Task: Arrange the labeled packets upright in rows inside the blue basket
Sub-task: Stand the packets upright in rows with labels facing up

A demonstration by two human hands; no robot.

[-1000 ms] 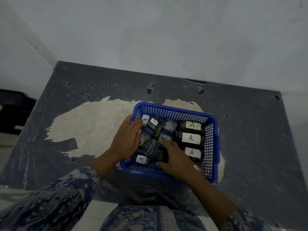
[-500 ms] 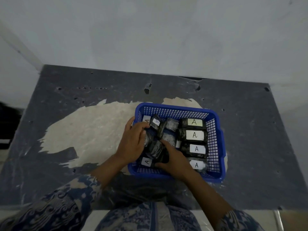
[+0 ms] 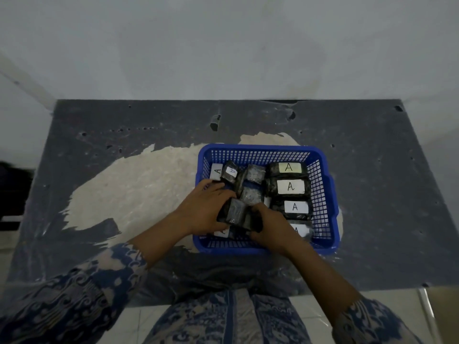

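A blue mesh basket (image 3: 323,194) sits on the dark tabletop. Along its right side, several dark packets with white "A" labels (image 3: 290,186) stand in a row, labels up. On its left side, other dark packets (image 3: 253,173) lie jumbled and tilted, some with labels facing sideways. My left hand (image 3: 203,209) and my right hand (image 3: 270,227) both grip one dark packet (image 3: 234,213) at the basket's front left, raised a little above the others. Another label peeks out below my left hand.
The table (image 3: 372,219) has a worn grey cover with a large pale bare patch (image 3: 129,192) left of the basket. A white wall rises right behind the table's far edge. My patterned sleeves and lap fill the bottom of the view.
Both hands have closed in on one packet at the basket's front left and lifted it slightly. The camera has shifted, so the basket appears further right.
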